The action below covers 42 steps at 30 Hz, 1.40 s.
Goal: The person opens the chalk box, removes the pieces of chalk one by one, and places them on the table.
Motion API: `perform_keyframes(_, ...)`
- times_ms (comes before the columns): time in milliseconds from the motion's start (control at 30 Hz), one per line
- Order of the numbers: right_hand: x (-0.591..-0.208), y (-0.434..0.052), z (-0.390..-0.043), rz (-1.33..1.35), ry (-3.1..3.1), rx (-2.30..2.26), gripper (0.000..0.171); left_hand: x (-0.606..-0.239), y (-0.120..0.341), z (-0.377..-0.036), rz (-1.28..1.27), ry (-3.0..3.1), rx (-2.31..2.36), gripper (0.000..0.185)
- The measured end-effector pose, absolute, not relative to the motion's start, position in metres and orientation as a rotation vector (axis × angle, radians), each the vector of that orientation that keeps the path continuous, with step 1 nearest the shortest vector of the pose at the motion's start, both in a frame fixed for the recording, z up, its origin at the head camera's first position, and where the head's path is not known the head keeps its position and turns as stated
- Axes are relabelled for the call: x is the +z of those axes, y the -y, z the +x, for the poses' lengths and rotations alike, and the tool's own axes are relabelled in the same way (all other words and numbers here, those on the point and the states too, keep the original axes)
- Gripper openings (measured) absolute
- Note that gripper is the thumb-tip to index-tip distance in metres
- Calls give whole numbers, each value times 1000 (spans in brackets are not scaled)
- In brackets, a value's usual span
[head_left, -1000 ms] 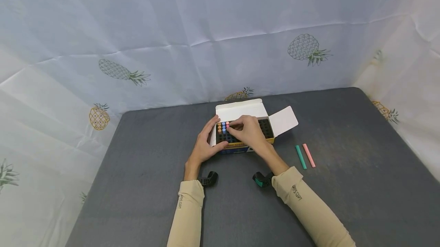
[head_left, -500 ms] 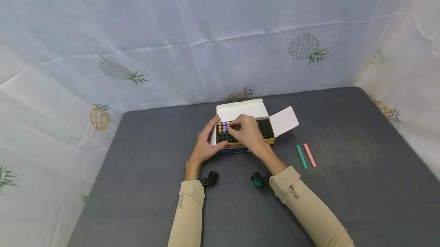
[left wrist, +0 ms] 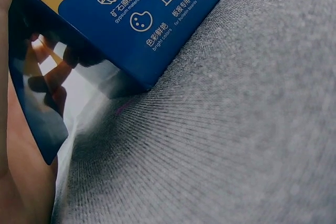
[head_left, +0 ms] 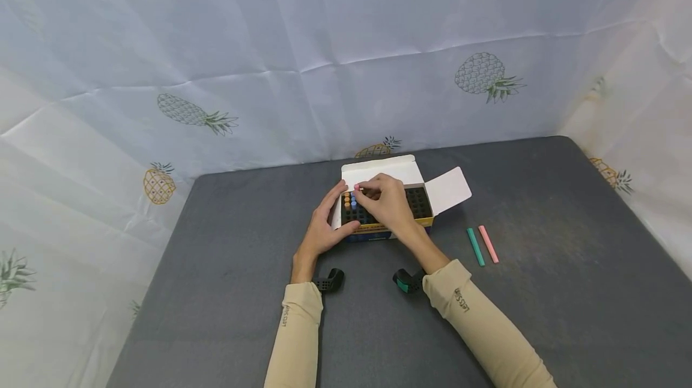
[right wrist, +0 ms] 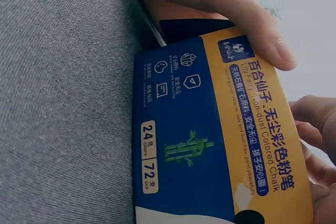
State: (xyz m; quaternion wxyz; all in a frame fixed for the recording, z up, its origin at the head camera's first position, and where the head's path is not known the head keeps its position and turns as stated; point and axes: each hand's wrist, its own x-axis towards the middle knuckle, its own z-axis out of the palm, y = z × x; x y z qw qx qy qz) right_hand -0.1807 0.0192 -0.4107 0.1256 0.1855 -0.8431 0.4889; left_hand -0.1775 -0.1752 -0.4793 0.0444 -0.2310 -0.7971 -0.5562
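Observation:
An open chalk box (head_left: 378, 230) with a yellow and blue front stands on the grey table (head_left: 540, 292). Its black grid holds orange, blue and pink chalks (head_left: 350, 200) at the left end; the other cells look dark. My left hand (head_left: 327, 217) grips the box's left end, thumb on the front. My right hand (head_left: 365, 191) reaches over the box and pinches a pink chalk (head_left: 357, 187) that stands a little above its neighbours. The right wrist view shows the box (right wrist: 210, 140) with the left thumb (right wrist: 226, 9) on it. The left wrist view shows the box's blue side (left wrist: 147, 19).
A green chalk (head_left: 475, 247) and a pink chalk (head_left: 488, 244) lie side by side on the table right of the box. The box's white flaps (head_left: 449, 190) stick out at the back and right. A pineapple-print sheet (head_left: 324, 45) walls the table.
My right hand's fingertips have risen slightly with the pink chalk, which now stands higher than the others. The left hand and the box have stayed put.

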Motion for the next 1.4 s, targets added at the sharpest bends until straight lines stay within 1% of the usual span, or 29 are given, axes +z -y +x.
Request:
perform_keyframes(333,-400,-22,-179,525,2386,1484,19,-446,169,-161,-704,2462,-1699,79)
perform_keyframes(567,-387,-25,-170,564,2324,1536,19,-479,174,-177,-693,2437,-1688,81)
perform_keyframes(633,-384,-25,-166,597,2319,1526,19,-482,175,-178,-699,2433,-1675,82)
perform_keyframes(933,-376,-30,-146,682,2295,1531,17,-483,175,-177,-715,2429,-1652,94)
perform_keyframes(1067,-375,-33,-137,709,2293,1563,15,-483,175,-178,-719,2421,-1656,89)
perform_keyframes(1167,-374,-36,-129,719,2307,1568,14,-468,173,-170,-730,2424,-1674,87)
perform_keyframes(1300,-371,-38,-119,728,2330,1554,11,-445,169,-159,-743,2418,-1712,101)
perform_keyframes(1400,-370,-41,-111,738,2339,1531,9,-445,168,-159,-737,2418,-1706,114)
